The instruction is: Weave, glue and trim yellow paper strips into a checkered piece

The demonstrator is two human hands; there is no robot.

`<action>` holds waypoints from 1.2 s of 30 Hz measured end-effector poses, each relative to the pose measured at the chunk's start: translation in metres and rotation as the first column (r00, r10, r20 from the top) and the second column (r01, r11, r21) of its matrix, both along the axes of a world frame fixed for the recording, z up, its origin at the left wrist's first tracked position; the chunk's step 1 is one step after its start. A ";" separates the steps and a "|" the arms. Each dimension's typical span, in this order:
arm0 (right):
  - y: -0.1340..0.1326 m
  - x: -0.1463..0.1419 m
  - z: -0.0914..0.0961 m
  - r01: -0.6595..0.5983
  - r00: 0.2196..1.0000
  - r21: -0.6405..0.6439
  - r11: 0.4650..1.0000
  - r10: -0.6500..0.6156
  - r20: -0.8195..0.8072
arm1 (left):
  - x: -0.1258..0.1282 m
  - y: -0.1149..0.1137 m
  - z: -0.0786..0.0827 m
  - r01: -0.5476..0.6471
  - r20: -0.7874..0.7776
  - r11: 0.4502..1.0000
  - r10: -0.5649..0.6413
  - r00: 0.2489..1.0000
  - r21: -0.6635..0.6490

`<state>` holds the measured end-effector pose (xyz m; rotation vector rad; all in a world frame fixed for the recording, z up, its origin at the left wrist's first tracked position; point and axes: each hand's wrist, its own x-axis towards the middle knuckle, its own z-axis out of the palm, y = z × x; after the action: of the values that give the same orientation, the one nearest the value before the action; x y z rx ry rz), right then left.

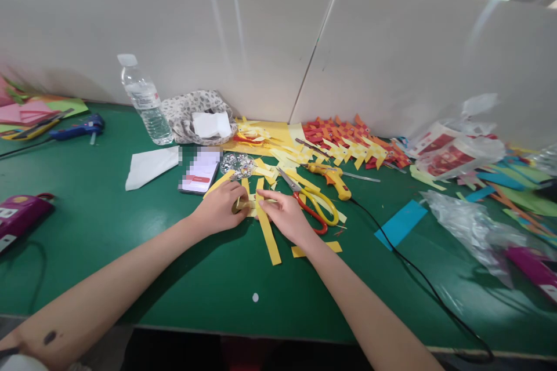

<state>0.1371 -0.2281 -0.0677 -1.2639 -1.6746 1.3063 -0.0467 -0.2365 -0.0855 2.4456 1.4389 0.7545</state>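
Observation:
Above the green table, my left hand [223, 206] is closed with its fingers curled around yellow paper strips. My right hand [287, 213] pinches a long yellow paper strip [270, 242] between thumb and fingers; the strip's lower end points toward me. Several pale and deeper yellow strips cross between the two hands, partly hidden by the fingers. Just right of my right hand lie scissors [315, 203] with one red and one yellow handle, and another yellow strip [317, 249] lies flat below. A yellow glue gun [333, 177] rests farther right, trailing a black cord.
A phone [201, 170], white tissue [152, 167] and water bottle [145, 101] stand left of centre. Red and yellow folded paper fish [343, 138] lie against the wall. A blue paper piece [402, 223] and plastic bag [465, 229] are right; a blue glue gun [78, 128] is far left.

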 end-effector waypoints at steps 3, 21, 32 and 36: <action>-0.001 0.000 -0.001 -0.012 0.998 -0.020 1.000 0.014 0.056 | 0.000 0.000 0.000 0.000 -0.004 1.000 0.000 1.000 -0.002; 0.001 0.004 -0.011 -0.131 0.940 0.499 0.857 -0.053 0.337 | 0.002 -0.001 0.001 -0.010 0.005 1.000 0.010 1.000 -0.003; -0.002 0.002 -0.011 -0.215 0.876 0.474 0.854 -0.047 0.481 | -0.002 -0.005 0.009 -0.078 0.247 0.974 0.132 0.960 -0.214; -0.003 0.002 -0.010 -0.222 0.861 0.512 0.829 -0.079 0.502 | -0.001 -0.004 0.008 -0.061 0.220 0.986 0.094 0.971 -0.153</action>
<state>0.1387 -0.2308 -0.0775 -1.2334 -2.2738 0.4371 -0.0481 -0.2406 -0.0773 2.1296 1.4529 0.8797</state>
